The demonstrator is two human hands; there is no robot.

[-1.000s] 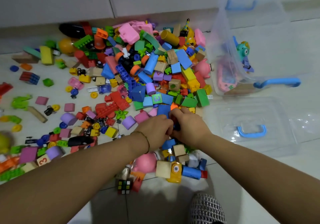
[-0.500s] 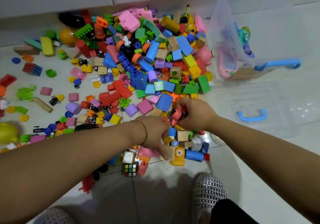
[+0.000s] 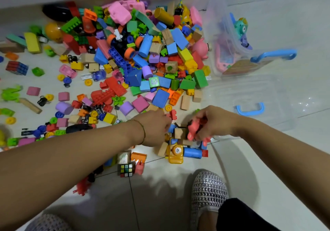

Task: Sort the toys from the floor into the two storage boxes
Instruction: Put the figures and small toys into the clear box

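A big pile of coloured blocks and toys (image 3: 151, 55) covers the floor ahead of me. My right hand (image 3: 214, 122) grips a small salmon-red plastic toy (image 3: 192, 130) just above the near edge of the pile. My left hand (image 3: 155, 127) reaches into the same spot, knuckles up; its fingertips are hidden among small blocks beside a blue piece (image 3: 171, 128). A clear storage box (image 3: 219, 25) with a blue handle stands at the right, holding a teal toy (image 3: 241, 25) and pink items. A second clear box (image 3: 278, 123) with a blue-handled lid lies in front of it.
A yellow toy camera (image 3: 175, 152) and a blue cylinder (image 3: 192, 153) lie just below my hands. A puzzle cube (image 3: 125, 170) sits near my left forearm. My slippered foot (image 3: 209, 191) stands on the tiles. Loose pieces scatter far to the left; white cabinets line the back.
My right hand has picked a salmon-red toy out of the pile and holds it slightly to the right. My left hand has stayed low in the blocks.
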